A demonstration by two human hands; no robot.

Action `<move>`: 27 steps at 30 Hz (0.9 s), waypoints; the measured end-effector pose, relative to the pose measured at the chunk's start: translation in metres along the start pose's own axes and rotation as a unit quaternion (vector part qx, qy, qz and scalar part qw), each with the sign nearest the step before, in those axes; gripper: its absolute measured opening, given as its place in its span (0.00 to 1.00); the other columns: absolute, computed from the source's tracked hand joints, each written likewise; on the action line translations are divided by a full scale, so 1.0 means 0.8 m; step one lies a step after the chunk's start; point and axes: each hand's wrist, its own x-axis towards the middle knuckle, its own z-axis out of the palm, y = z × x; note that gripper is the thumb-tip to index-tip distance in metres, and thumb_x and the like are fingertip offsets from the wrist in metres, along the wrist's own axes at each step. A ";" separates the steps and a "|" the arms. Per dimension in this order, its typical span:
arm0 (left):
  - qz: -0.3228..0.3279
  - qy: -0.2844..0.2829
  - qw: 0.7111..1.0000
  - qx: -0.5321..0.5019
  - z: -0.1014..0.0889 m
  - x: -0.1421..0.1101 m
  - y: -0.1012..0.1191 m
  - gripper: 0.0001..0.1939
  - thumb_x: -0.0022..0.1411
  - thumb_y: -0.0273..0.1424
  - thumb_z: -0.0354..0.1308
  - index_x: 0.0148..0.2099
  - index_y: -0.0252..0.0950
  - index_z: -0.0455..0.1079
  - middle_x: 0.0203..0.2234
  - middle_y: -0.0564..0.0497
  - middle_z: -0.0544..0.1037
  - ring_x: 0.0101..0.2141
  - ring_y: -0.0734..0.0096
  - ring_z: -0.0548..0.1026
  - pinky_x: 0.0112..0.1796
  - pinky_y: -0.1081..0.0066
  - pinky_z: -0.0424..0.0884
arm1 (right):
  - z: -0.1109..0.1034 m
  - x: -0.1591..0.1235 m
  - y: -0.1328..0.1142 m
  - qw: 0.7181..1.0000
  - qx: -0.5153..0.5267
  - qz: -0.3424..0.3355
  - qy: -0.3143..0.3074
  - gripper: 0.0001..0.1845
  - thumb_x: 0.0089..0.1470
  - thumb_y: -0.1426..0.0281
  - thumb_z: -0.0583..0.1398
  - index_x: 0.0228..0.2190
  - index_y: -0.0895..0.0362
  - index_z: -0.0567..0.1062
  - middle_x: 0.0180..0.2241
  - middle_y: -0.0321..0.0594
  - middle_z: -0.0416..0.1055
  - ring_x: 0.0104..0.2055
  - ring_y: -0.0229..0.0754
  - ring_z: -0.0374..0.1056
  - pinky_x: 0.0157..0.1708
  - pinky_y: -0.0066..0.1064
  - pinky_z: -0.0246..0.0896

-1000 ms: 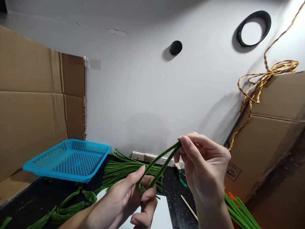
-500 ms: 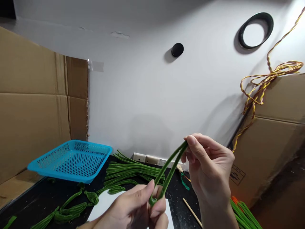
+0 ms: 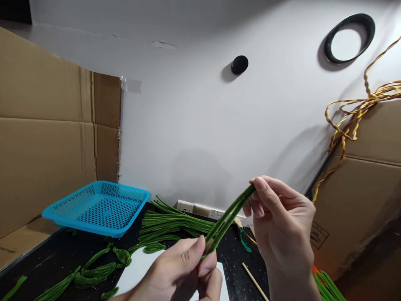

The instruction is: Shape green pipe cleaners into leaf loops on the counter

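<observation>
A green pipe cleaner (image 3: pixel 230 212), bent into a long narrow loop, stretches between my two hands. My left hand (image 3: pixel 184 269) pinches its lower end between thumb and fingers. Higher up and to the right, my right hand (image 3: pixel 282 223) grips the upper end between thumb and forefinger. Beneath the left hand lies a white sheet (image 3: pixel 138 265). A bundle of straight green pipe cleaners (image 3: pixel 175 223) rests behind the hands. Shaped green pipe-cleaner pieces (image 3: pixel 94 276) lie on the dark table to the left.
A blue perforated basket (image 3: pixel 100 211) stands at the left by a cardboard panel (image 3: pixel 46 159). A thin wooden stick (image 3: pixel 254 281) lies below the right hand. Power sockets (image 3: pixel 184 206) line the wall's foot. Twisted yellow-brown cord (image 3: pixel 354 113) hangs over a cardboard box (image 3: pixel 376 179) at right.
The loop's two strands have drawn closer together, and its lower end has sunk between my left fingers. My right hand has shifted slightly right in view, along with the background.
</observation>
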 end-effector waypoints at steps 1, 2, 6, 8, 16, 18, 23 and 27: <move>0.005 0.001 1.000 0.004 0.000 0.000 0.000 0.20 0.77 0.44 0.48 0.34 0.37 0.60 0.18 0.57 0.61 0.18 0.76 0.52 0.25 0.73 0.49 | 0.000 0.000 0.000 1.000 0.000 0.002 -0.002 0.07 0.51 0.68 0.75 0.28 0.58 0.86 0.17 0.31 0.63 0.17 0.29 0.54 0.15 0.24 0.60; 0.011 0.003 1.000 0.008 0.001 0.000 0.001 0.19 0.77 0.44 0.48 0.34 0.37 0.60 0.18 0.57 0.60 0.18 0.76 0.52 0.25 0.73 0.49 | 0.001 0.000 0.000 1.000 0.000 0.004 -0.003 0.07 0.51 0.67 0.75 0.28 0.58 0.86 0.16 0.31 0.63 0.17 0.29 0.54 0.15 0.24 0.60; 0.030 0.021 0.999 0.017 0.003 -0.002 0.001 0.19 0.78 0.42 0.45 0.35 0.37 0.60 0.18 0.58 0.59 0.18 0.77 0.50 0.25 0.73 0.48 | 0.002 0.000 0.001 1.000 0.004 0.009 -0.002 0.07 0.51 0.67 0.75 0.28 0.58 0.85 0.15 0.30 0.62 0.17 0.30 0.54 0.15 0.24 0.59; 0.028 0.028 0.999 0.024 0.004 -0.004 0.000 0.19 0.78 0.42 0.45 0.35 0.38 0.59 0.18 0.58 0.59 0.18 0.77 0.50 0.25 0.73 0.48 | 0.001 -0.001 0.001 1.000 0.006 0.010 0.002 0.07 0.50 0.67 0.75 0.28 0.58 0.85 0.15 0.30 0.62 0.17 0.29 0.54 0.15 0.24 0.59; 0.061 0.077 0.984 0.149 0.004 -0.007 -0.005 0.21 0.79 0.43 0.44 0.33 0.38 0.58 0.21 0.55 0.65 0.22 0.75 0.57 0.28 0.71 0.53 | 0.000 0.000 0.003 1.000 0.008 0.019 -0.006 0.07 0.52 0.67 0.74 0.29 0.58 0.86 0.14 0.30 0.60 0.17 0.30 0.54 0.16 0.24 0.59; 0.062 0.075 0.981 0.169 0.003 -0.007 -0.006 0.22 0.79 0.44 0.44 0.33 0.38 0.58 0.21 0.54 0.66 0.23 0.75 0.57 0.28 0.71 0.53 | 0.000 0.000 0.004 1.000 0.009 0.020 -0.006 0.07 0.52 0.67 0.74 0.29 0.58 0.86 0.14 0.30 0.60 0.16 0.30 0.54 0.16 0.24 0.59; 0.055 0.077 0.982 0.161 0.004 -0.009 0.000 0.23 0.79 0.45 0.44 0.32 0.38 0.56 0.21 0.55 0.65 0.23 0.76 0.58 0.28 0.71 0.54 | -0.001 -0.001 0.005 1.000 -0.001 0.016 -0.010 0.07 0.53 0.67 0.74 0.29 0.57 0.85 0.14 0.29 0.59 0.17 0.30 0.54 0.16 0.25 0.58; 0.008 0.076 0.984 0.163 0.012 -0.014 0.015 0.24 0.78 0.48 0.45 0.33 0.37 0.57 0.24 0.54 0.66 0.25 0.76 0.61 0.30 0.72 0.58 | -0.001 0.000 0.006 1.000 -0.004 0.015 -0.009 0.07 0.53 0.67 0.74 0.29 0.57 0.85 0.15 0.29 0.60 0.17 0.30 0.53 0.16 0.25 0.58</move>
